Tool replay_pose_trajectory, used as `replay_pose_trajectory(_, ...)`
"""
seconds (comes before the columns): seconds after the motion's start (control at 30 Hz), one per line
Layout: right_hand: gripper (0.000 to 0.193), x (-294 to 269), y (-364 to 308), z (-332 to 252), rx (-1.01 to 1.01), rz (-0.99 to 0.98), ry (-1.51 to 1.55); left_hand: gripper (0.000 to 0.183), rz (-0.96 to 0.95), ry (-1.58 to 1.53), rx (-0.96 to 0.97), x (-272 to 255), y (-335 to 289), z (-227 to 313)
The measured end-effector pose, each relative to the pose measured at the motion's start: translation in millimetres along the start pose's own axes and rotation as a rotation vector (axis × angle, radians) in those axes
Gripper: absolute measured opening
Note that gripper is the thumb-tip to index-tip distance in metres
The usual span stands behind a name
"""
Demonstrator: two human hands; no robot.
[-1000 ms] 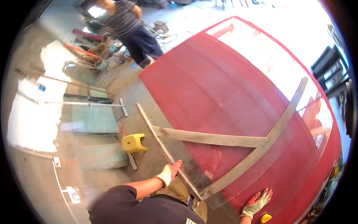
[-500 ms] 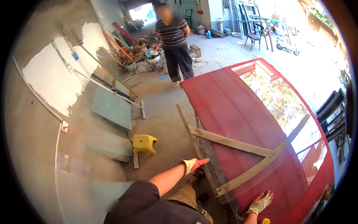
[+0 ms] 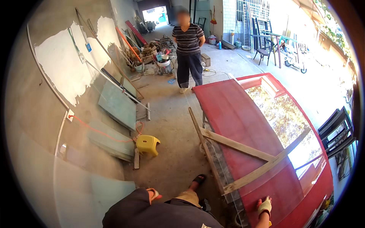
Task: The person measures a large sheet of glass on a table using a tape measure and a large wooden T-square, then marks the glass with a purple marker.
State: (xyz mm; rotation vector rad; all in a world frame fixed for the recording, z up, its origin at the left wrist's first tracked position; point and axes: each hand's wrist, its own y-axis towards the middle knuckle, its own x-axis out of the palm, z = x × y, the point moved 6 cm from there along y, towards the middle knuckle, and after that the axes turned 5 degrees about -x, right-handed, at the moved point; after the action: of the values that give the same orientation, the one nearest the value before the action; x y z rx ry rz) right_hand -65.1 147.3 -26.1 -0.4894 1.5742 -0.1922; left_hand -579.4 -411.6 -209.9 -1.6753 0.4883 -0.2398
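Observation:
My right hand (image 3: 265, 206), in a cream and orange work glove, rests on the near part of a red-covered table (image 3: 224, 95), its fingers apart and holding nothing visible. A large wooden T-square (image 3: 260, 171) with a diagonal brace lies across the table, its crosspiece along the left edge. Beneath it a clear glass sheet (image 3: 234, 195) juts a little past that edge. My left hand (image 3: 154, 195), gloved alike, is drawn back beside my body, away from the table. My sleeve hides part of it, so its grip is unclear.
A yellow stool (image 3: 147, 144) stands left of the table near an orange cord. Glass panes (image 3: 118, 106) lean on the left wall. Beyond the table's far end stands a person (image 3: 189, 49), hands behind their back. Dark frames (image 3: 336, 131) stand at the right.
My left hand has left the T-square's crosspiece and pulled back toward my body. My right hand stays on the table, its fingers bent a little more. The view has shifted.

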Motion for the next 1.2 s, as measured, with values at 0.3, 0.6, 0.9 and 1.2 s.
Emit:
replay_pose_trajectory(0.3,0.096,20,40,8,0.045,-0.296,-0.197,0.069,0.193,-0.251,0.213,-27,-21,39)
replay_pose_trajectory(0.6,0.084,62,79,42,-0.128,-0.367,-0.268,0.068,0.306,-0.45,0.518,-75,-95,138)
replay_pose_trajectory(0.9,0.09,7,26,10,-0.026,-0.175,-0.1,0.058,0.164,-0.171,0.409,-77,-32,137)
replay_pose_trajectory(1.2,0.095,1,21,6,0.001,-0.195,-0.148,0.048,0.338,-1.159,0.791,-197,-109,260)
